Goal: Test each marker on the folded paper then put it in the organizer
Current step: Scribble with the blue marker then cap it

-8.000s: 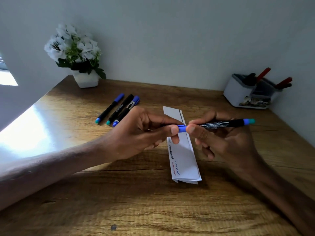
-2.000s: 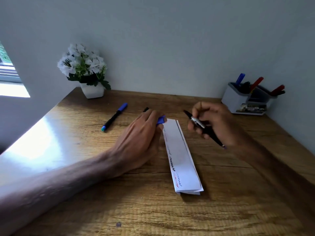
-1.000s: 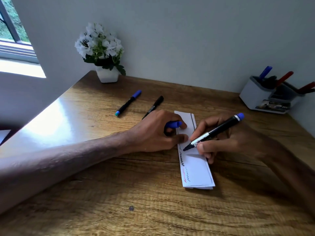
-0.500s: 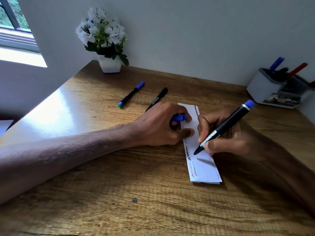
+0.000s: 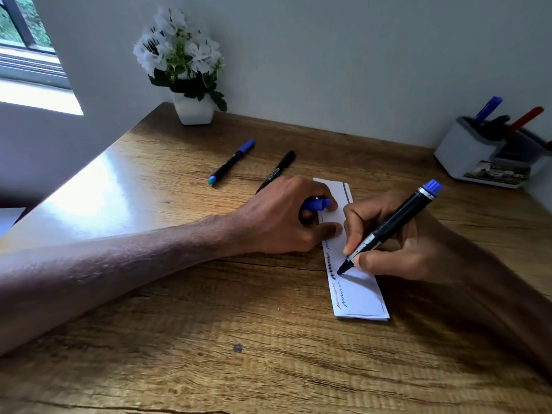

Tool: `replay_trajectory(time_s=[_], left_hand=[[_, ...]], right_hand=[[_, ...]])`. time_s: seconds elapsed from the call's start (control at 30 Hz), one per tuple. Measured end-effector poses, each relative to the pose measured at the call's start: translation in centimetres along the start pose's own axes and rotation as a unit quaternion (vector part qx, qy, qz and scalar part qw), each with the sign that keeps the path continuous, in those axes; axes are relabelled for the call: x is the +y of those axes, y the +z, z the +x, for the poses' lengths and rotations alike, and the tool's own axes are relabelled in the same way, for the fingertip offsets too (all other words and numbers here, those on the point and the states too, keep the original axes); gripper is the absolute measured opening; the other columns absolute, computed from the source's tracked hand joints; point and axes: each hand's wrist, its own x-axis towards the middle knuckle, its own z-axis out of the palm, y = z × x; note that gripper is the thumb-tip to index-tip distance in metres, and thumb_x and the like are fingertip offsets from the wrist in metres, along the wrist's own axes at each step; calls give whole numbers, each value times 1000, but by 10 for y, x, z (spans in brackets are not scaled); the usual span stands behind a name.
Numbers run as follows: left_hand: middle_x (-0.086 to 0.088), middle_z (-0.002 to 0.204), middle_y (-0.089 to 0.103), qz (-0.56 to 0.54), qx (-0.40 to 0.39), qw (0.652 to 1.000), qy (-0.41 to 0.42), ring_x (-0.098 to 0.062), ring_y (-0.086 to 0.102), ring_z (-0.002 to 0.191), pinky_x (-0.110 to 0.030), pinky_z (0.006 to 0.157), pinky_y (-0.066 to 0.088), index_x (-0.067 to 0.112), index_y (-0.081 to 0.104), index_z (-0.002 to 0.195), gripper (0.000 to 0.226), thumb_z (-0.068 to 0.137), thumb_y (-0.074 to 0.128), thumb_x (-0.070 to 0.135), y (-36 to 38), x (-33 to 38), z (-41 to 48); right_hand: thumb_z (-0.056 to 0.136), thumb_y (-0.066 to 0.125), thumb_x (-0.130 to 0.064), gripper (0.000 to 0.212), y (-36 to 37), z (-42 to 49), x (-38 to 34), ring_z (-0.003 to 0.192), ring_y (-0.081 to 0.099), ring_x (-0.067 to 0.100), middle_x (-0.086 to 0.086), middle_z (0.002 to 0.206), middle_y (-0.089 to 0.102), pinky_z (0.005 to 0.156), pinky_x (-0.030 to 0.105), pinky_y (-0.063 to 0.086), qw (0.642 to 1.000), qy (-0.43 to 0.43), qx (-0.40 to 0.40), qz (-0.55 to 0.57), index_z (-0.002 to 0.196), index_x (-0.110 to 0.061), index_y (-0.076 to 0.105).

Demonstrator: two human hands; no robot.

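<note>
While the right hand pinches the marker, tip on the folded paper under it, the left hand alongside grips the cap. Testing step; next I'd guess recap, then organizer beyond the right hand.

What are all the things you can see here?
paper: 1, white, folded, mid-table
held marker: 1, black, blue end, tip on paper
cap: 1, blue, in left hand
blue-capped marker: 1, black, behind left hand
black marker: 1, beside it
organizer: 1, white, far right
stored markers: 3+, blue, red, dark, in organizer
plant: 1, white flowers and pot, back left
table: 1, brown wood
window: 1, top left
left hand: holds cap, thumb on paper
right hand: grips held marker
</note>
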Motion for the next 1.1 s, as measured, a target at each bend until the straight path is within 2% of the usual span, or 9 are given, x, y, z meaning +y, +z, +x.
replay_trajectory(time_s=[0.1, 0.2, 0.27, 0.43, 0.6, 0.77, 0.9, 1.0, 1.1], left_hand=[[26, 83, 52, 7, 3, 1000, 1, 3, 57, 68, -8, 55, 37, 27, 68, 122, 41, 88, 73, 48, 1, 0, 0], [24, 86, 55, 5, 2, 1000, 4, 4, 57, 71, -8, 59, 39, 27, 68, 122, 41, 88, 73, 48, 0, 0, 0], [18, 94, 61, 1, 0, 1000, 4, 1, 59, 74, -13, 62, 45, 26, 68, 122, 41, 88, 74, 48, 0, 0, 0], [17, 97, 61, 2, -3, 1000, 3, 0, 60, 75, -14, 62, 45, 25, 68, 123, 42, 88, 73, 48, -1, 2, 0], [13, 99, 66, 1, -3, 1000, 3, -4, 63, 78, -20, 64, 53, 25, 68, 123, 41, 88, 73, 47, -2, 3, 0], [22, 83, 56, -2, 1, 1000, 4, 0, 58, 68, -14, 58, 40, 23, 69, 121, 40, 89, 74, 46, -1, 2, 0], [20, 86, 58, -4, -1, 1000, 6, 0, 58, 69, -14, 59, 42, 23, 69, 121, 39, 89, 74, 45, -1, 2, -1], [24, 83, 53, 0, -2, 1000, 5, 2, 57, 68, -11, 58, 39, 23, 68, 122, 41, 89, 74, 45, -1, 3, -1], [27, 82, 49, 1, -6, 1000, 3, 3, 55, 68, -8, 57, 36, 24, 67, 124, 42, 89, 74, 46, -1, 4, 0]], right_hand=[[71, 75, -14, 9, 0, 1, 1, 69, 63, 21, 0, 73, 66, 58, 33, 51, 1000, -6, -5, -6, 72, -17, 67], [70, 76, -17, 10, 0, 1, 3, 70, 64, 24, 6, 74, 67, 59, 46, 53, 1000, -3, 11, -7, 73, -11, 68], [71, 76, -17, 12, 0, 0, 3, 71, 64, 25, 7, 75, 67, 60, 50, 52, 1000, -3, 13, -7, 74, -9, 68], [71, 75, -22, 15, 0, 0, 3, 73, 67, 19, 2, 76, 69, 61, 45, 55, 1000, 10, 16, -12, 74, -9, 68], [73, 75, -6, 6, 1, 0, 1, 74, 67, 18, 0, 76, 69, 63, 43, 55, 999, 23, 24, -17, 74, -7, 68], [73, 74, -4, 5, 3, -1, -1, 70, 63, 28, 9, 73, 67, 60, 44, 50, 998, 28, 53, -7, 74, -4, 69], [75, 76, 0, 8, 3, -2, -1, 67, 64, 27, 9, 72, 67, 56, 45, 51, 998, 36, 52, 5, 74, -3, 68], [80, 75, 12, 15, 1, -1, 1, 60, 65, 25, 8, 71, 67, 53, 45, 55, 997, 48, 48, 20, 76, 0, 67], [81, 72, 14, 14, 0, -1, 3, 59, 65, 28, 8, 72, 67, 52, 45, 56, 997, 59, 51, 19, 77, 1, 66]])
